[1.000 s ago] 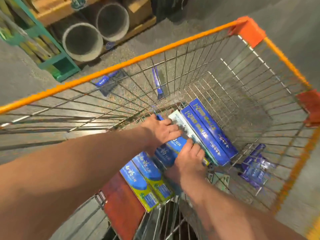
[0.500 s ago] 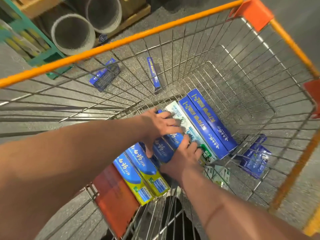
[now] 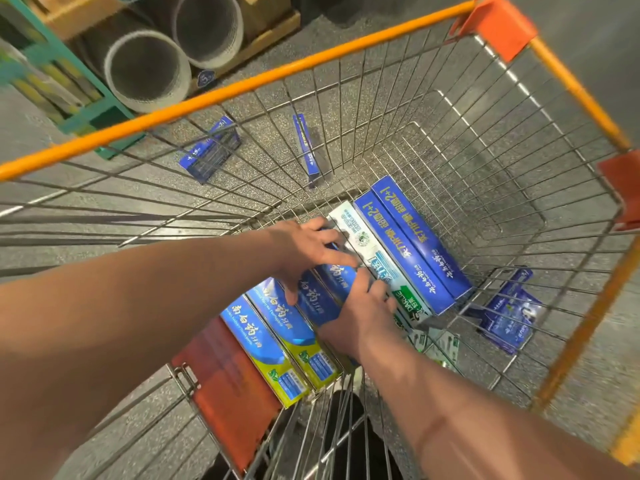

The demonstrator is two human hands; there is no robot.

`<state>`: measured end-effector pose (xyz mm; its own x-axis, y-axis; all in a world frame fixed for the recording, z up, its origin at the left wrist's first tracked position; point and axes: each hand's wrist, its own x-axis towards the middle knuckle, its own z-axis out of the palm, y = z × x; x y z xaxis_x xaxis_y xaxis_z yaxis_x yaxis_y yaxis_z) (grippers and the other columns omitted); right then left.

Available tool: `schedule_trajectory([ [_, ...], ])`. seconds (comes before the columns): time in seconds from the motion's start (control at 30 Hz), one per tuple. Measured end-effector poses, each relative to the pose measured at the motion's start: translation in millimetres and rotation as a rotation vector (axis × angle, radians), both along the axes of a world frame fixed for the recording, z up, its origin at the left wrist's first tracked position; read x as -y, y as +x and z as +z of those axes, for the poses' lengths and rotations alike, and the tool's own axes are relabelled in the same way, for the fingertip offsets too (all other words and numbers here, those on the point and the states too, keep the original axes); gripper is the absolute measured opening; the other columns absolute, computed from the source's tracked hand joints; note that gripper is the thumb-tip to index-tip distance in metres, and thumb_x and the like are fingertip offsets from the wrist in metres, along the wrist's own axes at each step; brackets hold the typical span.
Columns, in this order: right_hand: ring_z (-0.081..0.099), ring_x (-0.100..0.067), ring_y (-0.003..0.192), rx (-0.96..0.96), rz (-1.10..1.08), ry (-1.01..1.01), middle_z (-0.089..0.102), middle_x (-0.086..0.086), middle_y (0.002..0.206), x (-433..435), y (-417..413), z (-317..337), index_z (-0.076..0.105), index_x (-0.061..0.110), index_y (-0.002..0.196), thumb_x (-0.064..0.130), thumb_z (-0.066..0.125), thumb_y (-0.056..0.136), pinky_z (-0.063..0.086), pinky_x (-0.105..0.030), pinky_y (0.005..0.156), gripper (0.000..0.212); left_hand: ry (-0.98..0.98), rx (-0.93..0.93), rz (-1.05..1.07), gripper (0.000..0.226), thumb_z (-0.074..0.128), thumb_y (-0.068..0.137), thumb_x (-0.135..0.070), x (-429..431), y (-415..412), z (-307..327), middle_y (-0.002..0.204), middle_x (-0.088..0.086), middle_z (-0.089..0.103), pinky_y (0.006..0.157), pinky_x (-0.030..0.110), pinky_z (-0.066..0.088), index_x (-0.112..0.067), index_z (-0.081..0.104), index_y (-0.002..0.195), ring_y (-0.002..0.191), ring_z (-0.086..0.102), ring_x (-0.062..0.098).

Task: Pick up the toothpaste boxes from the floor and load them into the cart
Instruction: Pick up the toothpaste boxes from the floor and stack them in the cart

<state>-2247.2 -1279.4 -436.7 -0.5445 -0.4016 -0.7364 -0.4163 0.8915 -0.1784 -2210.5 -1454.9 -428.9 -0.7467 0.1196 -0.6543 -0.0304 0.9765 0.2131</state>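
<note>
boxes going into the row, more left on the floor

speckled grey floor [image 3: 346, 109], with big pipes [image 3: 149, 69] stacked on a pallet at the top left. the wire cart [image 3: 221, 93] with its orange rim fills the view from above.

going left to right: through the mesh, a blue box [image 3: 209, 152] lies on the floor outside the cart, and a thin one [image 3: 306, 148] just right of it. inside, a row of toothpaste boxes lies side by side on the cart bottom: two blue-and-yellow boxes [image 3: 277, 337] at the left, then the blue boxes under the hands, a white-and-green box [image 3: 377, 258], and two long blue boxes [image 3: 419, 244]. further right, a blue pack [image 3: 509, 306] lies on the floor beyond the mesh.

the left hand [image 3: 308, 247] presses its spread fingers on the far end of the middle blue boxes; the right hand [image 3: 360, 313] is clamped on their near end. both hands are close together.

compared with a second ago, the hands have barely shifted; the boxes sit a little lower and squarer in the row. that reads as the placing step nearly done. at least three boxes outside are not yet loaded, so the task is only partway.
</note>
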Motion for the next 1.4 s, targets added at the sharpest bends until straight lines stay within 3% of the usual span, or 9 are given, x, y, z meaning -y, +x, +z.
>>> schedule_trajectory([
  [0.1, 0.030, -0.036, 0.135, -0.028, 0.082, -0.008, 0.028, -0.009, 0.145, -1, -2, 2, 0.007, 0.019, 0.154, 0.057, 0.082, 0.069, 0.044, -0.042, 0.092, 0.119, -0.001, -0.009, 0.016, 0.125, 0.088, 0.056, -0.065, 2, 2, -2, 0.158, -0.011, 0.013, 0.095, 0.045, 0.045, -0.061, 0.004, 0.148, 0.147, 0.007, 0.025],
  [0.27, 0.039, -0.030, 0.134, -0.090, 0.227, 0.098, 0.035, -0.009, 0.142, 4, -6, 5, 0.013, 0.015, 0.149, 0.062, 0.086, 0.064, 0.050, -0.042, 0.089, 0.122, 0.002, -0.001, 0.047, 0.126, 0.091, 0.057, -0.057, -4, 4, -3, 0.158, -0.009, 0.014, 0.093, 0.047, 0.045, -0.059, 0.004, 0.148, 0.148, 0.005, 0.023],
  [0.47, 0.053, -0.032, 0.122, -0.122, 0.206, 0.194, 0.041, -0.013, 0.137, 2, -5, 8, 0.020, 0.013, 0.139, 0.069, 0.084, 0.060, 0.054, -0.043, 0.082, 0.116, 0.013, 0.029, 0.033, 0.128, 0.094, 0.061, -0.042, -18, 0, -4, 0.162, -0.009, 0.009, 0.096, 0.053, 0.050, -0.054, 0.004, 0.151, 0.151, 0.000, 0.022],
  [0.73, 0.040, -0.038, 0.134, -0.120, 0.190, 0.162, 0.033, -0.020, 0.147, 4, -2, 12, 0.017, 0.008, 0.145, 0.068, 0.079, 0.068, 0.054, -0.050, 0.092, 0.116, -0.021, 0.012, 0.056, 0.121, 0.089, 0.064, -0.055, -20, 0, 5, 0.166, -0.016, -0.004, 0.099, 0.049, 0.046, -0.054, 0.007, 0.153, 0.152, -0.001, 0.025],
  [0.87, 0.038, -0.035, 0.137, -0.154, 0.159, 0.085, 0.035, -0.016, 0.150, 12, -8, 25, 0.021, 0.011, 0.146, 0.055, 0.082, 0.075, 0.052, -0.047, 0.089, 0.103, -0.087, -0.002, 0.070, 0.114, 0.084, 0.069, -0.059, -24, 1, 23, 0.164, -0.010, 0.008, 0.098, 0.047, 0.048, -0.050, 0.010, 0.155, 0.150, 0.009, 0.026],
  [1.03, 0.048, -0.031, 0.131, -0.177, 0.284, -0.132, 0.049, -0.011, 0.140, 10, -18, 80, 0.038, 0.015, 0.136, 0.046, 0.077, 0.080, 0.044, -0.044, 0.100, 0.074, -0.210, -0.066, 0.173, 0.098, 0.072, 0.075, -0.068, -30, 18, 85, 0.156, -0.005, 0.033, 0.099, 0.047, 0.050, -0.038, 0.024, 0.155, 0.143, 0.029, 0.023],
  [1.2, 0.045, -0.032, 0.134, -0.183, 0.499, -0.274, 0.047, -0.011, 0.144, -4, -22, 170, 0.036, 0.016, 0.143, 0.055, 0.069, 0.083, 0.036, -0.047, 0.111, 0.080, -0.337, -0.058, 0.339, 0.086, 0.058, 0.085, -0.067, -46, 49, 187, 0.150, 0.000, 0.042, 0.099, 0.044, 0.049, -0.026, 0.028, 0.155, 0.135, 0.043, 0.026],
  [1.4, 0.047, -0.035, 0.132, -0.200, 0.549, -0.450, 0.046, -0.014, 0.143, -48, -18, 278, 0.037, 0.013, 0.147, 0.051, 0.068, 0.086, 0.041, -0.044, 0.108, 0.078, -0.414, -0.149, 0.475, 0.078, 0.054, 0.085, -0.069, -94, 90, 296, 0.145, 0.001, 0.049, 0.093, 0.044, 0.053, -0.025, 0.039, 0.148, 0.126, 0.055, 0.027],
])
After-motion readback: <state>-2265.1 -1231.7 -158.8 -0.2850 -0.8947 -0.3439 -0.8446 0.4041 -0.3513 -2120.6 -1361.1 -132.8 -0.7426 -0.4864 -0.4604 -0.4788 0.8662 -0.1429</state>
